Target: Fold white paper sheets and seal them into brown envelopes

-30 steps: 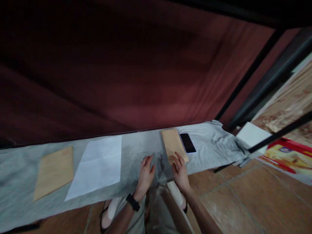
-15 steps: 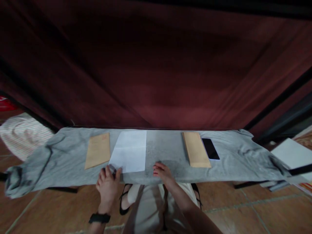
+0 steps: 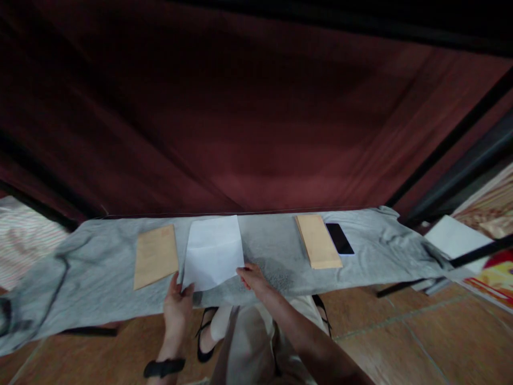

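Left hand (image 3: 176, 305) low at the near edge of the grey cloth (image 3: 272, 256), palm down, fingers stretched forward and close together, thumb up against the near left corner of the white paper (image 3: 214, 251). Black watch band (image 3: 164, 368) around that wrist. Cannot tell if thumb and fingers pinch the corner or only touch it.

Right hand (image 3: 250, 275) reaching in from the other side, arm slanting up from the lower right. Fingertips bent down onto the near right corner of the same paper, bunched close together, the corner tucked under them. Looks like a light pinch, but too dark and small to be sure.

White paper flat on the cloth, right between the two hands, stretching away from the fingertips, a bit crooked.

Just left of the left fingers, a brown envelope (image 3: 155, 255), beside the paper and not touching it. Well off to the right of the right fingers, a second brown envelope (image 3: 318, 247). Right beside that one, farther out still, a black phone (image 3: 340, 238) lying flat.

Behind everything, past the fingertips, a dark red curtain (image 3: 256, 133). Below the hands, knees and black sandals on a brown tile floor (image 3: 420, 337).

Nothing between the fingers and the paper.

Count: one white paper, two brown envelopes, one phone, one grey cloth, two hands.
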Motion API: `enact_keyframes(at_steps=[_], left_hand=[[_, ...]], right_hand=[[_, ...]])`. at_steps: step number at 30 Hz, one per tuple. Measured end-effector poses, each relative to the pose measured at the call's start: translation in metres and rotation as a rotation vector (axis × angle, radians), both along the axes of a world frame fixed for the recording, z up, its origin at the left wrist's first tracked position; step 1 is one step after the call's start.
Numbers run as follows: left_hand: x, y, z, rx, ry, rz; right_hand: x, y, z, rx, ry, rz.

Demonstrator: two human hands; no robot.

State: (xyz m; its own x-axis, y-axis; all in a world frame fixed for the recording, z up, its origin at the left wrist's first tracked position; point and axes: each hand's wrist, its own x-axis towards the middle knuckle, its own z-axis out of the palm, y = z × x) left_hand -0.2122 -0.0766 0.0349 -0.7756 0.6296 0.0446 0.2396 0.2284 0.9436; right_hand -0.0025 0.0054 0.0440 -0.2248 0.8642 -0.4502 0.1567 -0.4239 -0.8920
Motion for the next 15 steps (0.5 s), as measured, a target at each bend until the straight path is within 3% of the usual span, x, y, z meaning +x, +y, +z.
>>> enact_keyframes(at_steps=[4, 8, 12, 15], left_hand=[[0.025, -0.001, -0.009, 0.016, -0.137, -0.157], [0.073, 0.007, -0.014, 0.037, -0.259, -0.313], [0.120, 0.021, -0.018, -0.012, -0.263, -0.429], [0.139, 0.026, -0.021, -0.048, -0.199, -0.462]], right_hand=[[0.041, -0.007, 0.000, 0.082, -0.005, -0.053], [0.099, -0.020, -0.012, 0.163, -0.028, -0.166], [0.149, -0.031, -0.032, 0.194, -0.075, -0.282], [0.177, -0.036, -0.043, 0.276, -0.195, -0.285]])
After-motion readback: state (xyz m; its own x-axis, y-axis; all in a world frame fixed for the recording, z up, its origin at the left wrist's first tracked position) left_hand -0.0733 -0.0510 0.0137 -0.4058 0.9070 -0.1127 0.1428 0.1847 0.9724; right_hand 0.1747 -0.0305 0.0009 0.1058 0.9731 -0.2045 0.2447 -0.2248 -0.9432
